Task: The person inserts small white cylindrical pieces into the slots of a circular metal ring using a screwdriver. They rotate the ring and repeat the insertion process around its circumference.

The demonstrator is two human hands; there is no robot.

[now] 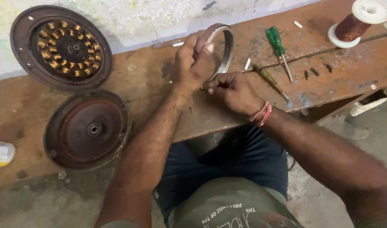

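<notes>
Here, left hand point(192, 63) fingers clamp metal ring point(225, 46) — right hand point(232, 89) pinches its lower edge.

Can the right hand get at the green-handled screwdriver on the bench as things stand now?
Probably yes. The green-handled screwdriver lies uncovered on the wooden bench, just beyond the right hand, with only the other screwdriver lying between. But both hands are busy at the metal ring, which the left hand grips.

motor discs point(87, 128) left, screwdrivers point(279, 48) right
</notes>
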